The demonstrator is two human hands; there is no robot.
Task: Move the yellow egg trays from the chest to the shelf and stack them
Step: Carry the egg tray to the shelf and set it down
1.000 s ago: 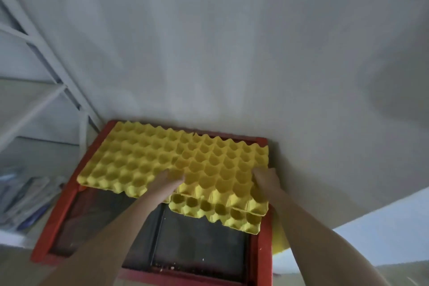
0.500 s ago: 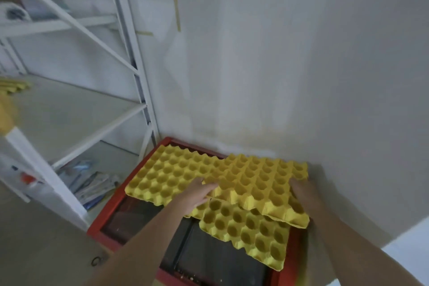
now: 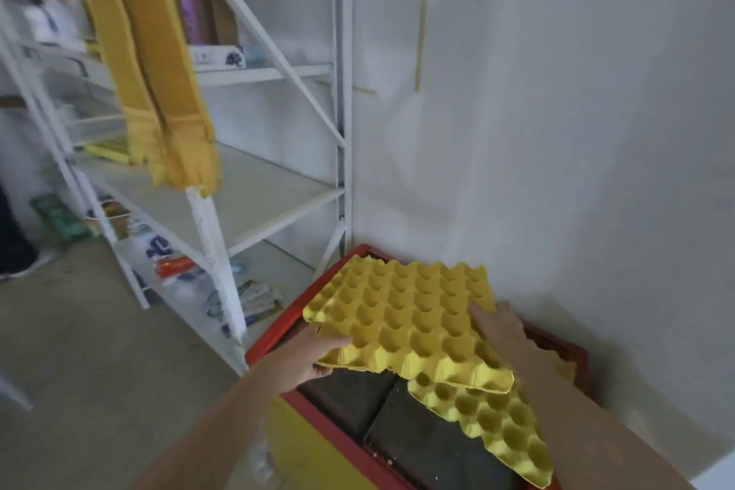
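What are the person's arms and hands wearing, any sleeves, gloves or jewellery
Nothing shows on either. The left hand and right hand are bare, with no gloves, and no rings can be made out. Both forearms are uncovered right down to the frame's edge: no sleeve, watch or band is in view.

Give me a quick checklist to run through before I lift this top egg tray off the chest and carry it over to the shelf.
1. Left hand grips the near left edge of the top tray: ok.
2. Right hand on the tray's right side: ok, though its fingers are partly hidden.
3. Top tray free of the lower tray: cannot tell, they overlap at the near edge.
4. Middle shelf has a bare spot for stacking: ok.
5. Path past the white shelf post and the hanging yellow cloth: not ok, both stand between the chest and the shelf.
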